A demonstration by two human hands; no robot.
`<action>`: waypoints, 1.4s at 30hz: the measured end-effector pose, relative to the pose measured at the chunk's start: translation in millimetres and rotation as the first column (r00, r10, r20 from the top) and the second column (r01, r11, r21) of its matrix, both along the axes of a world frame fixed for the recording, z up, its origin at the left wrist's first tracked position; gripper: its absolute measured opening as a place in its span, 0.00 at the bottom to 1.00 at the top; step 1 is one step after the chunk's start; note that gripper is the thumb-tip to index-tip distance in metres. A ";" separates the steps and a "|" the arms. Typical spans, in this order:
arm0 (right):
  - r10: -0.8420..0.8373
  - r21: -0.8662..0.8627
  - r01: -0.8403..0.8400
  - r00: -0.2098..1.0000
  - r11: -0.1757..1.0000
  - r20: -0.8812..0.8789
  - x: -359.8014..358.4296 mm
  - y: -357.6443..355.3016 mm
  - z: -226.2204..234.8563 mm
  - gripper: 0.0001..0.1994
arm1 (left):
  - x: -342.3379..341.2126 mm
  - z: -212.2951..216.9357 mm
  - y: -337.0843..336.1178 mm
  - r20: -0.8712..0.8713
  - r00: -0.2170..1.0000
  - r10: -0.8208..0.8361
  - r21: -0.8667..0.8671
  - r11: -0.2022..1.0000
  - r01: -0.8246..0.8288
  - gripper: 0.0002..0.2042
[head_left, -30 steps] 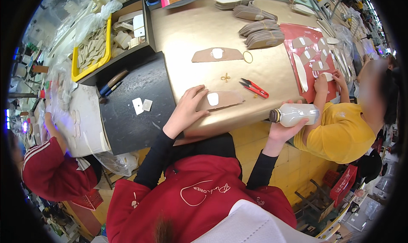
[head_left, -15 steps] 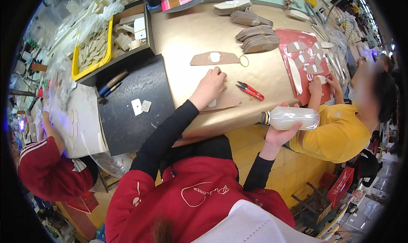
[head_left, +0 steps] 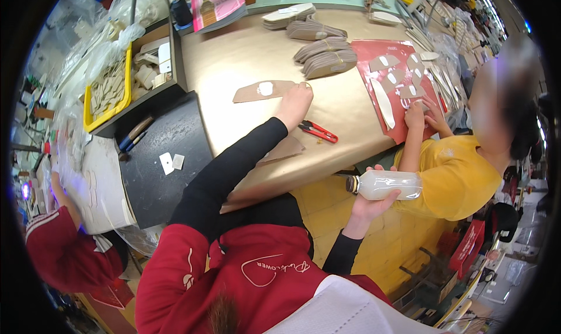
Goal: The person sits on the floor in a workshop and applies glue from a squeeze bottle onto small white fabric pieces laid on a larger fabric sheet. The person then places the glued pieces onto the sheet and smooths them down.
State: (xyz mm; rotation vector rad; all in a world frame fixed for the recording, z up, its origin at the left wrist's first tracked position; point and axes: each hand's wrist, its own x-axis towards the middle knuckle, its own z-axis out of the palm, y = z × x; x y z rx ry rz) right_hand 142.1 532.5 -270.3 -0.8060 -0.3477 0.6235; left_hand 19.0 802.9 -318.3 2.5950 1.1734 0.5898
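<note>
My left hand [head_left: 295,104] is over the table with its fingers closed at the right end of a brown curved piece [head_left: 250,93] that has a white patch [head_left: 266,88]. A yellowish rubber band [head_left: 308,85] shows partly at the fingertips. Wrapped around a clear plastic bottle [head_left: 388,184] with whitish contents, my right hand [head_left: 374,205] stays off the table's front edge; the bottle lies sideways, its neck to the left. Red-handled thread snips [head_left: 319,132] lie below my left hand. Partly under my left forearm is another brown piece [head_left: 287,149].
Banded stacks of brown pieces [head_left: 327,56] stand at the back. A co-worker in yellow [head_left: 450,170] handles pieces on a red sheet [head_left: 365,56] at right. Left are a black mat [head_left: 169,185], a yellow tray [head_left: 130,80] and another person in red [head_left: 64,240].
My left hand has moved away from the near brown piece up to the rubber band beside the farther piece. The view has shifted; my right hand still holds the bottle.
</note>
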 end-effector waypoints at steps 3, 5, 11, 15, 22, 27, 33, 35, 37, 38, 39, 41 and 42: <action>-0.001 -0.012 0.001 1.000 1.000 -0.005 1.4 -8.9 -0.8 0.35 | -5.8 11.8 -13.7 0.104 0.990 -0.094 -0.021 0.995 0.096 0.06; 0.009 0.004 -0.009 1.000 1.000 0.006 1.5 -11.0 -2.6 0.35 | -13.5 22.9 -34.3 0.242 0.953 -0.182 -0.039 0.980 0.198 0.07; 0.011 -0.012 -0.011 0.999 1.000 -0.043 -1.6 -2.1 -6.0 0.35 | -21.8 20.8 -108.2 0.076 0.982 -0.172 -0.199 0.963 0.183 0.11; 0.057 -0.026 -0.058 0.997 0.998 -0.045 -4.7 2.6 -4.1 0.35 | -10.8 6.0 -113.1 0.017 0.990 -0.143 -0.172 0.975 0.144 0.12; 0.059 -0.053 -0.061 0.998 0.997 -0.037 -12.9 4.3 -3.6 0.35 | 7.6 -5.4 -123.9 0.122 0.989 -0.088 -0.166 0.980 0.107 0.08; 0.043 -0.083 -0.046 0.999 0.995 -0.033 -16.5 -0.5 -2.5 0.36 | 7.5 -5.7 -119.9 0.105 0.989 -0.105 -0.176 0.977 0.123 0.08; 0.013 -0.077 -0.014 1.000 0.997 -0.016 -4.7 -5.4 -7.5 0.38 | -70.8 20.6 -89.3 0.441 0.883 0.163 -0.274 0.961 -0.041 0.07; -0.015 -0.089 0.014 1.000 0.996 -0.012 -0.4 -5.7 -10.6 0.38 | -127.5 28.5 -69.2 0.465 0.816 0.342 -0.327 0.924 -0.201 0.06; -0.033 -0.111 0.031 0.999 0.993 -0.021 1.8 -3.1 -13.7 0.37 | -192.0 32.1 -53.4 0.448 0.770 0.455 -0.270 0.889 -0.369 0.06; -0.017 -0.117 0.013 0.999 0.993 -0.037 1.8 -0.7 -14.7 0.37 | -219.9 31.9 -46.9 0.390 0.758 0.523 -0.199 0.852 -0.485 0.06; -0.034 -0.145 0.026 0.998 0.989 -0.054 0.4 1.6 -15.0 0.36 | -245.3 30.7 -44.0 0.411 0.733 0.542 -0.132 0.831 -0.540 0.07; 0.018 -0.108 -0.025 0.998 0.994 -0.067 -3.5 7.5 -14.6 0.36 | -287.5 29.3 -37.6 0.315 0.694 0.648 -0.144 0.755 -0.640 0.08; 0.025 -0.104 -0.032 0.997 0.994 -0.069 -6.1 9.8 -13.7 0.35 | -302.2 28.5 -37.7 0.233 0.663 0.711 -0.187 0.702 -0.687 0.09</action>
